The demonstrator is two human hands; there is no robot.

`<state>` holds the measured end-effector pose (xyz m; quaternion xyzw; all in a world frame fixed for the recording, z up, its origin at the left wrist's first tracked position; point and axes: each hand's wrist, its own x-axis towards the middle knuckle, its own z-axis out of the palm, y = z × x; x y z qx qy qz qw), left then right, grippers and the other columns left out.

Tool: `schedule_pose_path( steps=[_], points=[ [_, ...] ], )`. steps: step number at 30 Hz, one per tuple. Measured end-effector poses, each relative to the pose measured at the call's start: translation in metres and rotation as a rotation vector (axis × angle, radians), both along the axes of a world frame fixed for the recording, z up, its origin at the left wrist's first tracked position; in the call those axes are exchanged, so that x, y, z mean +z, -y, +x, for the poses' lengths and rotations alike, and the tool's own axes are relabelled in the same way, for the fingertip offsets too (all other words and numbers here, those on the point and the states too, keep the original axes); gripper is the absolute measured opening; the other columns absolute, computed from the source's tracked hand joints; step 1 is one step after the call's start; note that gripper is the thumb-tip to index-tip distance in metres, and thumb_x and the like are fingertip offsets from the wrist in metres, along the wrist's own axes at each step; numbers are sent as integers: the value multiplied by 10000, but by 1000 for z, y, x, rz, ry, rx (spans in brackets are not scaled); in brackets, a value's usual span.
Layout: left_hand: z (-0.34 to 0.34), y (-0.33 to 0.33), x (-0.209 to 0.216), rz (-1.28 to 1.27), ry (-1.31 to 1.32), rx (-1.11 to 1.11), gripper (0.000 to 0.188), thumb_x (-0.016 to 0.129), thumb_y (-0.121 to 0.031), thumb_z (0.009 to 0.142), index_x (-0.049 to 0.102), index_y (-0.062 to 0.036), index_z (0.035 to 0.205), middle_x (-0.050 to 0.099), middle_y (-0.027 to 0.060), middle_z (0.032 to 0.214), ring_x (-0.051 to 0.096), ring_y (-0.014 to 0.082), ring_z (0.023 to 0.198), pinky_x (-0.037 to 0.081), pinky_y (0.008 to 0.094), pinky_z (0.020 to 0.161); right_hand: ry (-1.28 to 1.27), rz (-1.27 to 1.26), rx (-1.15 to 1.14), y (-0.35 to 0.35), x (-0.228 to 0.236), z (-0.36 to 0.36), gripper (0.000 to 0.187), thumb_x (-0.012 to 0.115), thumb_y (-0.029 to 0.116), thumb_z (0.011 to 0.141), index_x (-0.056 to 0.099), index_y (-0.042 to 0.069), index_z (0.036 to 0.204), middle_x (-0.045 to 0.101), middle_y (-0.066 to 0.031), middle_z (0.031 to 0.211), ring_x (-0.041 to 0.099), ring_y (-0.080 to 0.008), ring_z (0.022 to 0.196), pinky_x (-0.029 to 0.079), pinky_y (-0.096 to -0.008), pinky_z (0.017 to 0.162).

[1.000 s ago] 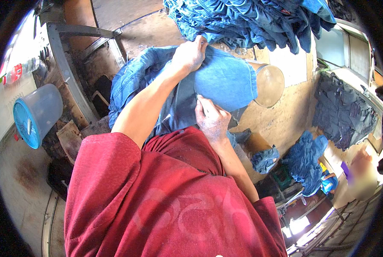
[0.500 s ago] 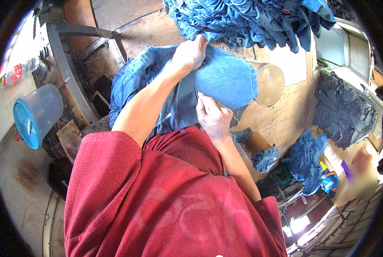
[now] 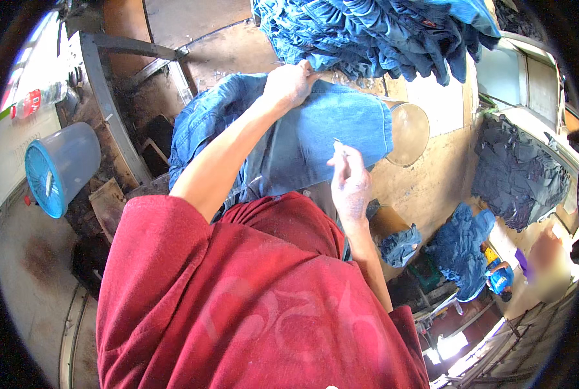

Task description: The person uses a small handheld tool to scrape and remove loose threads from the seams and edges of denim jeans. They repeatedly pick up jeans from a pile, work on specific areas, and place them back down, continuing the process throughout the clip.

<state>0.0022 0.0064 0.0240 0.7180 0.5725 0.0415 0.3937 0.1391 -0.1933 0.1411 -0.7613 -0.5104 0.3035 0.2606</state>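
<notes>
One blue denim garment lies in front of the wearer, spread along a rounded form whose brown, disc-like end shows just past the hem on the right. The left hand has its grip closed on the garment's upper edge, fingers curled over the cloth, and the left forearm crosses above the bunched part. The right hand has its grip narrow: thumb and fingers are pinched on a slim object, too small to identify, its tip over the smooth pale section. Whether the tip touches the cloth cannot be told. A darker area of fabric borders the pale section, and the garment's left portion is gathered in loose folds. The wearer's dark red top fills the lower centre. Beyond the left hand stands a large denim pile, stacked in many layers. At the right is a stack of dark grey cloth; below it lies a loose blue denim heap, near another person in blue, small in view. At the left are a metal frame and a translucent container with a blue lid.
</notes>
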Motion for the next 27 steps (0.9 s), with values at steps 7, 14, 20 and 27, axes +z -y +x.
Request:
schedule_pose_path(
  steps=[7,14,20,27],
  points=[
    [-68,93,88,626,121,-65,200,799,-189,899,710,-81,1041,679,115,1048,638,346,1008,518,464,891,309,309,253,-1,-38,14,397,877,263,851,726,128,1193,724,-20,900,654,-248,857,480,-418,783],
    [-82,185,73,595,134,-54,203,814,-114,877,707,-56,1039,722,79,1319,651,323,1255,525,439,1056,515,381,488,0,-57,31,229,806,239,917,601,161,852,725,16,830,653,-211,794,445,-406,717],
    [-81,185,71,621,178,-64,182,804,-110,881,671,-46,989,712,93,1303,642,299,1247,513,435,1055,369,305,383,-2,-36,57,201,805,249,934,645,129,914,743,-49,839,703,-263,841,506,-425,722],
    [-69,200,92,752,108,33,217,813,-151,885,687,-75,1044,681,74,1318,586,333,1281,440,487,1101,-477,-207,156,-3,-16,42,374,769,382,1016,652,78,832,602,24,636,546,-87,559,429,-301,525]
  ],
)
